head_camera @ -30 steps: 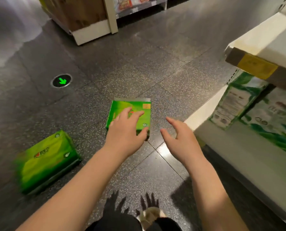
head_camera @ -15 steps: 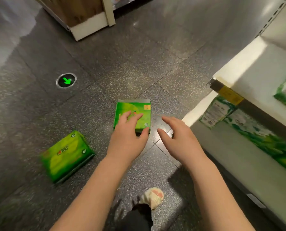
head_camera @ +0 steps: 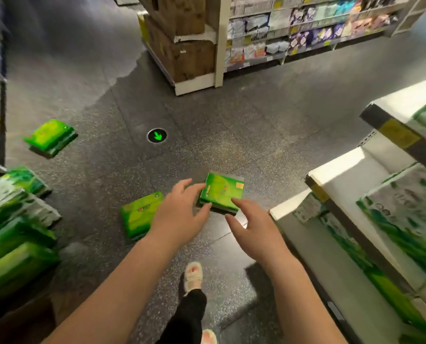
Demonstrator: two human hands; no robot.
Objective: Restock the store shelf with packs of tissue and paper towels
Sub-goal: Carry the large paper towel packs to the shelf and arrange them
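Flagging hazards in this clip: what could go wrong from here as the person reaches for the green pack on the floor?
Both hands, left hand and right hand, are open and have no firm hold on the tissue pack, so a hasty lift could drop it. Other packs lie loose on the floor, one near the foot, a possible trip.

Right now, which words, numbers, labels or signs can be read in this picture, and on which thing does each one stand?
No word or number reads clearly.
Floor marker: a green arrow, no text.
Pack by the left hand: a red logo, too blurred to read.
Pack between the hands: print and an orange patch, unreadable.
Yellow shelf tags: blurred.
White packs on the shelf: small print, unreadable.
Far shelf: labels too small.
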